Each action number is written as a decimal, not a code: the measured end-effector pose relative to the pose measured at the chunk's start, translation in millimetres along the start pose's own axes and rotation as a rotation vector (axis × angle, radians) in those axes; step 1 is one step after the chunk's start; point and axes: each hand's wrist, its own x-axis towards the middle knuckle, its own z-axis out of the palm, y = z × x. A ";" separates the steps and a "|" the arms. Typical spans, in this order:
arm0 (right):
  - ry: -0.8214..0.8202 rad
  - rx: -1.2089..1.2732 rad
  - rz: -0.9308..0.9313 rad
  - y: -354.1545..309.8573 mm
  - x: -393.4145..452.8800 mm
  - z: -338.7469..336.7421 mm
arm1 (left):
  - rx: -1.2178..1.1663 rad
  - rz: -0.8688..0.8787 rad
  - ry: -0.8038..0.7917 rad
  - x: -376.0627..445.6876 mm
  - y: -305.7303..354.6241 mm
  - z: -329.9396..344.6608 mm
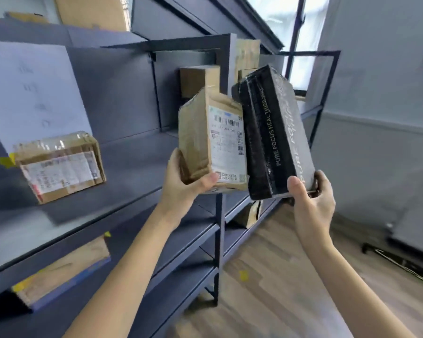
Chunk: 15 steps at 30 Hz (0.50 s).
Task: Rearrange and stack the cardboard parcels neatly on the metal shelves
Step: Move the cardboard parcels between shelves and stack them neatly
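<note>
Two parcels up in the air at once! The left hand (188, 184) grips a brown labelled parcel (213, 142) by its bottom corner, the right hand (310, 193) grips a black wrapped box (274, 132) from below, both held in front of the metal shelf (137, 167). Best bet: land one flat first, then square the second beside it. Blur smears the taped parcel (59, 164) on the left; the shelf's far boxes sit partly hidden.

"PURE FOCUS HEAL TIRED YOU" is printed in white along the black parcel (276, 132). A barcode label is borne by the brown cardboard parcel (210, 142), its print too blurred to be read.
</note>
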 end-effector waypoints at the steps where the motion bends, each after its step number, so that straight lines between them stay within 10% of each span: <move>1: 0.017 -0.020 0.014 7.7 6.3 -12.1 | -0.002 -0.021 -0.021 4.7 -8.4 14.1; 15: 0.265 -0.222 0.244 117.0 91.7 -129.5 | -0.079 -0.266 -0.276 79.1 -138.2 161.0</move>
